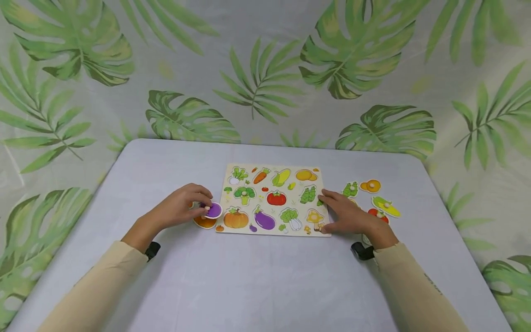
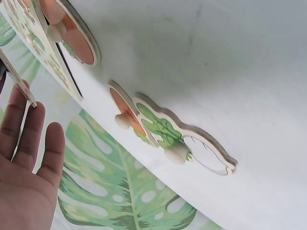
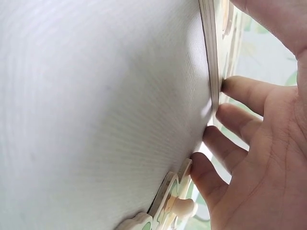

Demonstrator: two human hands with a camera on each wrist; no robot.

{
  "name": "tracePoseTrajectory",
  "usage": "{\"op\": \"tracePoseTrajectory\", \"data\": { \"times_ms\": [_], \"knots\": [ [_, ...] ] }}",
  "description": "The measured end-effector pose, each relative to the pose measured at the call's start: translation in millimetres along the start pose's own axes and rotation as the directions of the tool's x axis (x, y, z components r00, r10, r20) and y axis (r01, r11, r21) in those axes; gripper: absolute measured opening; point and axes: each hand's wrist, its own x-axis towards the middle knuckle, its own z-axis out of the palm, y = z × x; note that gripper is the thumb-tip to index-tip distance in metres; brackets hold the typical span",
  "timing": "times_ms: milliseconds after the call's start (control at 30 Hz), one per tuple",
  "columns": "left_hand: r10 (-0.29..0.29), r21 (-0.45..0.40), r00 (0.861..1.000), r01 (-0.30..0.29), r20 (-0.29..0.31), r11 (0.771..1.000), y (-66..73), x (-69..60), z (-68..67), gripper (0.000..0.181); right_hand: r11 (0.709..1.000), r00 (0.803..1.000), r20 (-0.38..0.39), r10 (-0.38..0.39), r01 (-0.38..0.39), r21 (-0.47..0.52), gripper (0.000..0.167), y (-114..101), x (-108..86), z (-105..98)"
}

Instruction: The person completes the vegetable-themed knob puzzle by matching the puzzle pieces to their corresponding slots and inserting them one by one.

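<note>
My left hand (image 1: 182,206) pinches a purple eggplant puzzle piece (image 1: 215,210) by its knob, just off the left edge of the vegetable puzzle board (image 1: 294,168). Below that piece lies an orange pumpkin piece (image 1: 205,223), partly covered. At the board's right edge my right hand (image 1: 348,214) rests with fingers spread, and its fingertips (image 3: 230,86) touch the rim. Vegetable pictures such as a tomato (image 1: 276,198) are printed on the board. In the left wrist view, the held piece shows only as a thin edge.
Right of the board lie loose knobbed pieces: a green one (image 1: 350,189), an orange one (image 1: 370,186), a corn (image 1: 386,206) and a tomato (image 1: 379,215); the right hand hides others. A carrot piece (image 2: 127,110) and a green-and-white vegetable piece (image 2: 206,153) lie by the left hand.
</note>
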Motion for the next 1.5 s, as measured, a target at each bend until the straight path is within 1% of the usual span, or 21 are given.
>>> {"op": "tracePoseTrajectory", "data": {
  "times_ms": [167,300,433,700,867,967,1200,1333,1500],
  "knots": [
    [-0.011,-0.003,1.0,0.011,0.022,1.0,3.5,3.3,2.9,0.011,1.0,1.0,0.005,0.001,-0.001,-0.001,0.096,0.6,2.0,0.4],
    [0.017,0.002,1.0,-0.017,0.021,1.0,6.6,8.4,5.6,0.011,1.0,1.0,-0.003,0.002,-0.002,-0.002,0.096,1.5,0.4,0.9],
    [0.038,0.01,0.999,-0.038,0.025,0.999,10.4,15.4,9.8,0.011,1.0,1.0,-0.007,0.0,0.0,-0.004,0.096,2.4,-0.1,1.0],
    [0.055,0.007,0.996,-0.055,0.064,0.998,20.4,33.0,23.3,0.013,1.0,1.0,-0.009,-0.004,0.004,-0.007,0.095,2.3,0.2,2.7],
    [0.081,-0.019,0.993,-0.08,0.083,0.997,28.1,41.7,29.0,0.012,1.0,1.0,-0.01,0.0,0.0,0.003,0.095,1.4,-0.2,1.9],
    [0.102,-0.022,0.99,-0.101,0.095,0.995,32.6,47.4,31.9,0.012,1.0,1.0,-0.006,0.008,-0.008,0.003,0.096,0.9,0.3,1.7],
    [0.151,0.03,0.98,-0.156,0.134,0.987,42.1,64.3,40.8,0.012,1.0,1.0,0.001,0.022,-0.022,-0.007,0.097,2.7,2.0,2.7],
    [0.175,0.046,0.973,-0.184,0.153,0.982,47.5,73.7,46.9,0.012,1.0,1.0,0.004,0.023,-0.023,-0.007,0.097,3.1,1.8,3.1],
    [0.187,0.054,0.966,-0.199,0.18,0.978,51.7,83.0,56.2,0.013,1.0,1.0,0.006,0.027,-0.027,-0.007,0.097,3.2,1.7,2.7]
  ]
}}
